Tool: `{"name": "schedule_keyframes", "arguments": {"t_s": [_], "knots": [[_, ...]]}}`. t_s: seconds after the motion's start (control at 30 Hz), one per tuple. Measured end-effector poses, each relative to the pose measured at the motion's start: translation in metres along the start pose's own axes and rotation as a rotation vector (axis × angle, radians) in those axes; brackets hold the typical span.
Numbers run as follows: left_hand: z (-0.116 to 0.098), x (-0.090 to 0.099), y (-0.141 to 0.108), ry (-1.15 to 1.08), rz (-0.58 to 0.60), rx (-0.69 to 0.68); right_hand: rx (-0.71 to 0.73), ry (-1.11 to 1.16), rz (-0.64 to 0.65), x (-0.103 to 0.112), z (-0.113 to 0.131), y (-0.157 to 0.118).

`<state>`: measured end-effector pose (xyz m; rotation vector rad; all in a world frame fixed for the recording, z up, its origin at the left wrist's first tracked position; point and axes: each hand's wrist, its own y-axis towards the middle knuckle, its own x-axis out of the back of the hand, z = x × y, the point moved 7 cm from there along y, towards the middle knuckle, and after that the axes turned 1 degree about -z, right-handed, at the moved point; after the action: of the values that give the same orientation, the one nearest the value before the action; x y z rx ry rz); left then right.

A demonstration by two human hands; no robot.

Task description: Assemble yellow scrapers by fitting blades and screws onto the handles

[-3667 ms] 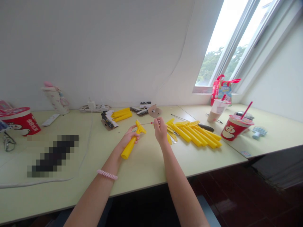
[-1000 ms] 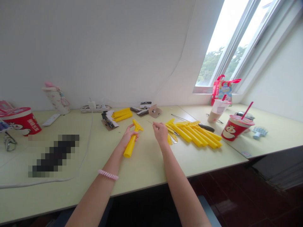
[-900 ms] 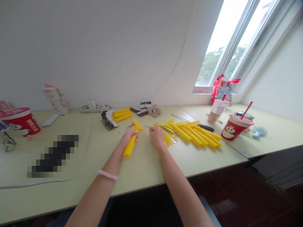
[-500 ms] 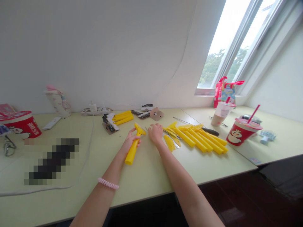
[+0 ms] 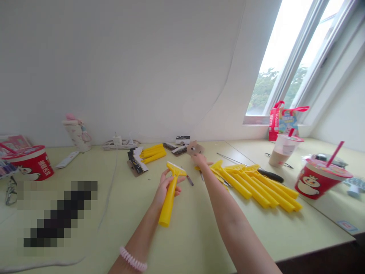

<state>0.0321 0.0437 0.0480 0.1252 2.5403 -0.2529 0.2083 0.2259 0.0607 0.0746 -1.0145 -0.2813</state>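
My left hand (image 5: 167,187) is shut around the handle of a yellow plastic scraper (image 5: 169,201), whose wide head (image 5: 176,169) points away from me. My right hand (image 5: 200,160) stretches forward with its fingers extended. Its fingertips are at or very near a small brown cardboard piece (image 5: 194,148), and I cannot tell whether they touch it. A small metal-and-dark tool piece (image 5: 189,180) lies on the table between my hands. To the right lies a pile of yellow scrapers (image 5: 256,190). Farther back is a small bundle of yellow handles (image 5: 152,153), next to black-and-white card packets (image 5: 136,163).
A power strip (image 5: 121,144) and a patterned bottle (image 5: 76,137) stand along the wall. Red cups (image 5: 321,180) (image 5: 28,163), a milk tea cup (image 5: 285,150) and a black-handled tool (image 5: 270,175) sit on the pale green table (image 5: 199,236). A pixelated patch (image 5: 57,217) covers something at the left.
My right hand has moved forward from beside the scraper to the brown card, and the thin pin it held earlier no longer shows in it. My left hand has lifted the scraper. The view has tilted closer.
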Motion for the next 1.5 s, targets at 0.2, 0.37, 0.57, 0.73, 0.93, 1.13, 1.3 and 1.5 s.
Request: {"name": "schedule_keyframes", "arguments": {"t_s": [0.2, 0.37, 0.57, 0.73, 0.93, 1.13, 1.3, 1.5], "knots": [[-0.006, -0.003, -0.002, -0.051, -0.018, -0.067, 0.061, 0.111, -0.143, 0.018, 0.003, -0.007], [-0.014, -0.004, -0.008, -0.154, -0.017, -0.159, 0.234, 0.329, -0.384, 0.064, 0.009, -0.035], [-0.020, 0.001, -0.009, -0.325, 0.002, -0.239, 0.108, 0.683, -0.386, 0.085, -0.021, -0.077], [-0.031, 0.003, -0.011, -0.402, 0.067, -0.331, -0.035, 0.732, -0.383, 0.083, -0.038, -0.127], [-0.048, 0.011, -0.015, -0.398, 0.062, -0.480, 0.180, 0.725, -0.392, 0.087, -0.001, -0.168], [-0.042, -0.001, -0.015, -0.292, 0.143, -0.469, 0.351, 0.999, -0.207, 0.080, 0.026, -0.179], [-0.038, -0.006, -0.016, -0.179, 0.120, -0.477, 0.357, 1.037, -0.282, 0.090, 0.016, -0.177], [-0.036, -0.008, -0.018, -0.109, 0.117, -0.484, 0.383, 1.098, -0.157, 0.086, 0.016, -0.173]]}}
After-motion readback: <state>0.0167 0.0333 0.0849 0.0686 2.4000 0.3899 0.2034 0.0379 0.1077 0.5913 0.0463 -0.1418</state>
